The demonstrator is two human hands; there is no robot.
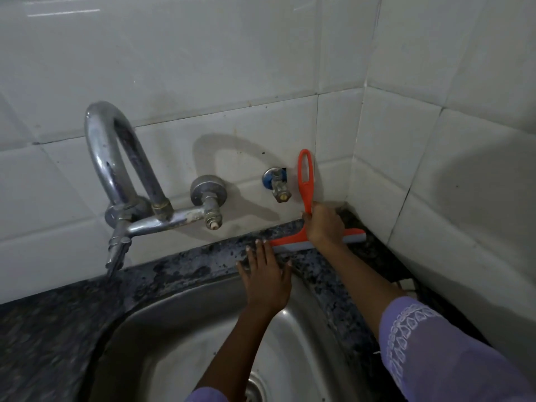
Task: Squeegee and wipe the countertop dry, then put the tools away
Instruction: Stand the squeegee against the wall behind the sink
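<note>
My right hand [324, 224] is closed around the orange squeegee [307, 198] low on its handle, blade on the dark counter [185, 262] behind the sink [179, 329], while my left hand [265, 278] lies open and flat on the sink's back rim, holding nothing.

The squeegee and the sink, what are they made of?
The squeegee, gripped in the right hand, looks like bright orange plastic, smooth and moulded, with a grey blade that is probably rubber. The sink looks like brushed stainless steel: grey, with a dull shine. The left hand rests open on its rim.
</note>
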